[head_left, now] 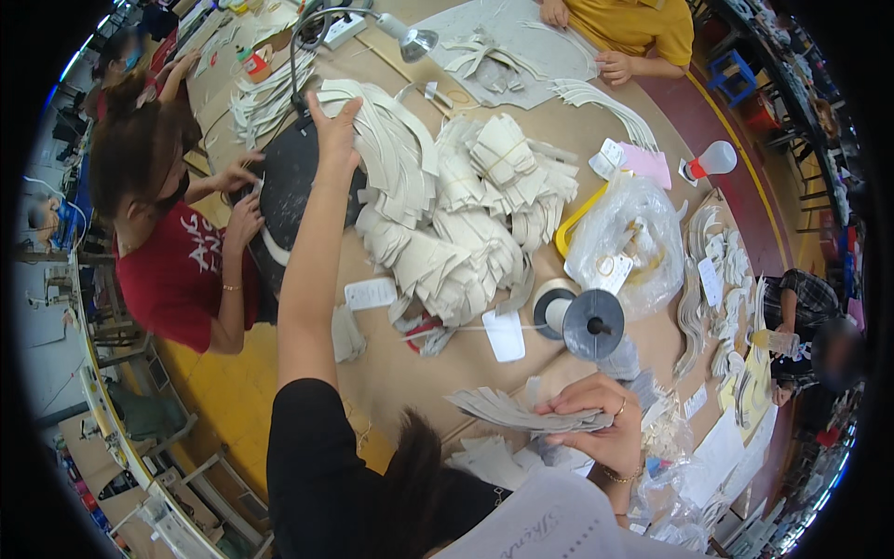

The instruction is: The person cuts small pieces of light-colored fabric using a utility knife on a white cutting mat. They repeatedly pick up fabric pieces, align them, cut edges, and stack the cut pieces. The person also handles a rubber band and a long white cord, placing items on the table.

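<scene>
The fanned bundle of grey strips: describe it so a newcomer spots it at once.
On the brown table, find the large heap of pale strips. Nearer the wearer, the right hand grips the fanned bundle of grey strips, its ends fanning left; only this bundle is in that hand.

Mfg. workshop, lg. worktable [386, 368] w/ cut-strip piles [480, 247], lamp [418, 44], spool [579, 340], co-workers [177, 279] around.

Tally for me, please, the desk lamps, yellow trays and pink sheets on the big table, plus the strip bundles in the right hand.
Desk lamp: 1
Yellow tray: 1
Pink sheet: 1
Strip bundle in right hand: 1
Total: 4
</scene>
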Action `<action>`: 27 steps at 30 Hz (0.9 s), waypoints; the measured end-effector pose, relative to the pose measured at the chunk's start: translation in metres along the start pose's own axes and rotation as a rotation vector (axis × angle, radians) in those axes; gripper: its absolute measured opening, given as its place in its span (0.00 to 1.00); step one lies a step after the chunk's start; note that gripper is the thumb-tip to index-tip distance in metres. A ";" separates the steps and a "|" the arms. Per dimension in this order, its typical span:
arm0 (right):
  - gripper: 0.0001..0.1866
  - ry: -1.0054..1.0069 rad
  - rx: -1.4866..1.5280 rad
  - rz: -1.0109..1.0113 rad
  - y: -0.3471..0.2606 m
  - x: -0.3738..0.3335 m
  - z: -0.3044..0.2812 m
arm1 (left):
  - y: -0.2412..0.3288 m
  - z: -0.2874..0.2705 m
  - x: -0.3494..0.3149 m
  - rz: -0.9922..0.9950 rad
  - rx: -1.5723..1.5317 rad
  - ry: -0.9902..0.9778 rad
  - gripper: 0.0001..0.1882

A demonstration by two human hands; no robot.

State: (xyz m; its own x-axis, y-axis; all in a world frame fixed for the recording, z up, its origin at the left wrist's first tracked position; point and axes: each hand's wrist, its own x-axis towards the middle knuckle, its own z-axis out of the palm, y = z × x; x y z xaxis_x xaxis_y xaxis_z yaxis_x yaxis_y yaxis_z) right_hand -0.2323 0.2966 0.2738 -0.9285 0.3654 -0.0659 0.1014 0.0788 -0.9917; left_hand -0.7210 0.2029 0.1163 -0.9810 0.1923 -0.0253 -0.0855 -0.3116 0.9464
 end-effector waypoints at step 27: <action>0.18 -0.092 0.197 0.143 0.071 0.023 0.012 | -0.127 0.058 0.132 0.710 2.041 -0.824 0.18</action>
State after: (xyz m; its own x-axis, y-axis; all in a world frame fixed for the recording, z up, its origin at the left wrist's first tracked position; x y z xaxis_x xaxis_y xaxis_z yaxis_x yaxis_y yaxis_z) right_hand -0.2505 0.2997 0.2001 -0.9394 0.2729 -0.2074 0.1706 -0.1528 -0.9734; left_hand -0.8290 0.3221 0.0111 -0.4668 0.8816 -0.0700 0.8600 0.4341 -0.2683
